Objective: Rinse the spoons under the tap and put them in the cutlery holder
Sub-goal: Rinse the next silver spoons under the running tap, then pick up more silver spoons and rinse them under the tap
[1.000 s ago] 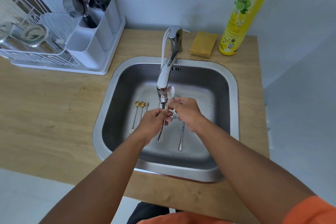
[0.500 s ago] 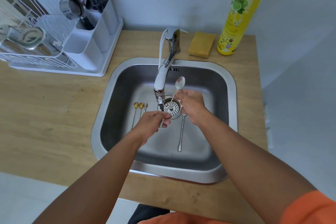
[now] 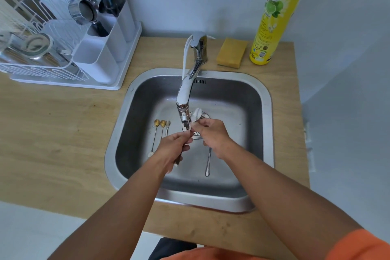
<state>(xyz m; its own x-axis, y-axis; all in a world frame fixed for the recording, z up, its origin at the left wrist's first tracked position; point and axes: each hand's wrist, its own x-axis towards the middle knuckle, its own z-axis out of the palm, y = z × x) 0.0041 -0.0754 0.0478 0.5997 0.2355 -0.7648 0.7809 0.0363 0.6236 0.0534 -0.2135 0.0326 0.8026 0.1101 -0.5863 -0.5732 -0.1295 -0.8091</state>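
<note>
Over the steel sink (image 3: pixel 267 112), both hands hold one silver spoon (image 3: pixel 196 114) just under the spout of the tap (image 3: pixel 186 88). My left hand (image 3: pixel 173 146) grips the handle, whose end sticks out below the palm. My right hand (image 3: pixel 213 135) pinches the stem near the blurred bowl. Three small spoons (image 3: pixel 161 131), two with gold bowls, lie side by side on the sink floor at the left. One more silver spoon (image 3: pixel 208 162) lies below my right hand. The white cutlery holder (image 3: pixel 101 55) stands on the counter at the back left with dark cutlery in it.
A white wire dish rack (image 3: pixel 31 57) with metal cups sits left of the holder. A yellow sponge (image 3: pixel 231 53) and a tall yellow-green detergent bottle (image 3: pixel 274 17) stand behind the sink at the right. The wooden counter (image 3: pixel 52 133) ends just right of the sink.
The spoon's bowl has come back down and left, from beside the tap to right under the spout. My right hand moved with it; my left hand stayed on the handle.
</note>
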